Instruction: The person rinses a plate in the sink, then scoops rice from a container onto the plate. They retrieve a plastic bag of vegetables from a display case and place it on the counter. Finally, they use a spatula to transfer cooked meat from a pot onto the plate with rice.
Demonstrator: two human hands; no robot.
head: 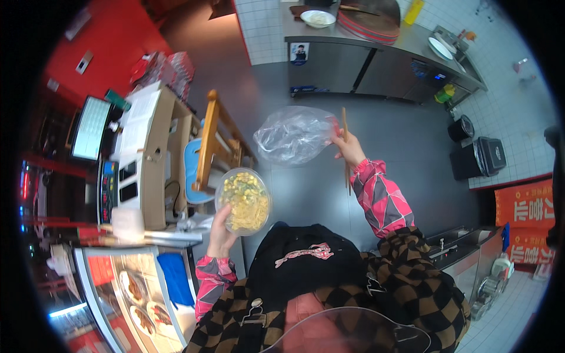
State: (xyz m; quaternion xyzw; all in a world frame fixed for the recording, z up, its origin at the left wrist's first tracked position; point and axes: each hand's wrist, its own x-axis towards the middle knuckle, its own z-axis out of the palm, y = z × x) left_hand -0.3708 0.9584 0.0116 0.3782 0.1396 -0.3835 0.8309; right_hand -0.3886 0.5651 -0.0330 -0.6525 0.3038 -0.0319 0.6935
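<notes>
My left hand grips a round clear plastic container by its near left side. Yellow noodles or shreds and yellow-green pieces show inside it. Out in front, my right hand holds the gathered end of a clear plastic bag together with a pair of wooden chopsticks. The bag spreads out to the left of that hand, above the floor. Its contents, if any, cannot be made out. Bag and container are apart.
A wooden high chair with a blue seat stands at the left, beside a counter with a monitor. Lower left is a lit display case. Ahead runs a steel counter with a white bowl; bins stand at the right.
</notes>
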